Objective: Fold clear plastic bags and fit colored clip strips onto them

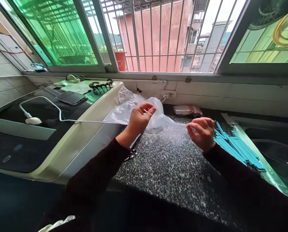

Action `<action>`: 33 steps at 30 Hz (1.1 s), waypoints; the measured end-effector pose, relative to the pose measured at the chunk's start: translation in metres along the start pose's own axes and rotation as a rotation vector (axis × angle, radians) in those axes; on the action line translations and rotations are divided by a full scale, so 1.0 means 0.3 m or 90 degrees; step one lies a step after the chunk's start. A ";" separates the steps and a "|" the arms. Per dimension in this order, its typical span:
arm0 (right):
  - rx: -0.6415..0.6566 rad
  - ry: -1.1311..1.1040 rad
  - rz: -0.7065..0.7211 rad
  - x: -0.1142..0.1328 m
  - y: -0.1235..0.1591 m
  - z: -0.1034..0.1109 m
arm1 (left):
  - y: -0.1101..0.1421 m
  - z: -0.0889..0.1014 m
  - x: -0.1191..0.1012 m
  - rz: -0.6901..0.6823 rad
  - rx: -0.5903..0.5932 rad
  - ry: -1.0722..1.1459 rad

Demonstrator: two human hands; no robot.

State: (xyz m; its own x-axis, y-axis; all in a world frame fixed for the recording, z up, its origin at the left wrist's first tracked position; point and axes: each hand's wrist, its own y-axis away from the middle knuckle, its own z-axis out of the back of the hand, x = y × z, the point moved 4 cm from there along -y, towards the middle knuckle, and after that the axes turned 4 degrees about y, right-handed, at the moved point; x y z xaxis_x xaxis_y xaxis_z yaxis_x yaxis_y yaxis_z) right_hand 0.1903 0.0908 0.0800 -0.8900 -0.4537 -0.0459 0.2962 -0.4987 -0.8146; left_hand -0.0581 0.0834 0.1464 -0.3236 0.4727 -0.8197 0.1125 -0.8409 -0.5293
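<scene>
My left hand (141, 120) is raised over the counter, its fingers curled and the thumb close to the index fingertip. Whatever may be pinched there is too thin to make out. To the right, my right hand (203, 131) is closed in a pinch, thumb against fingers. A clear plastic bag (155, 120) spreads behind and between both hands, and its thin edge reaches the right fingertips. Beside the right hand lie several turquoise strips (233, 146) in a loose pile. A small cluster of dark and shiny beads (132, 154) rests on the counter below my left wrist.
The speckled counter (168, 170) runs between a washing machine (93, 106) on the left and a sink (274, 138) on the right. On the machine lie a phone (70, 97), a white cable (60, 112) and a dark claw clip (101, 85). A wrapped packet (186, 110) sits by the wall.
</scene>
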 end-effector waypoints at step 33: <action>-0.032 0.036 0.092 -0.082 0.297 0.147 | 0.234 -0.213 0.372 0.180 -0.074 0.188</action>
State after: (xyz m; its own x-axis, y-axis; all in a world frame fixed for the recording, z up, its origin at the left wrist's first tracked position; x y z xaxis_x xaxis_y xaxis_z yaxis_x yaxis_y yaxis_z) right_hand 0.2539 0.0252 0.0341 -0.8575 -0.4756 -0.1962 0.4063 -0.3921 -0.8253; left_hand -0.0262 0.0939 0.0039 0.0167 0.2977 -0.9545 0.2693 -0.9207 -0.2824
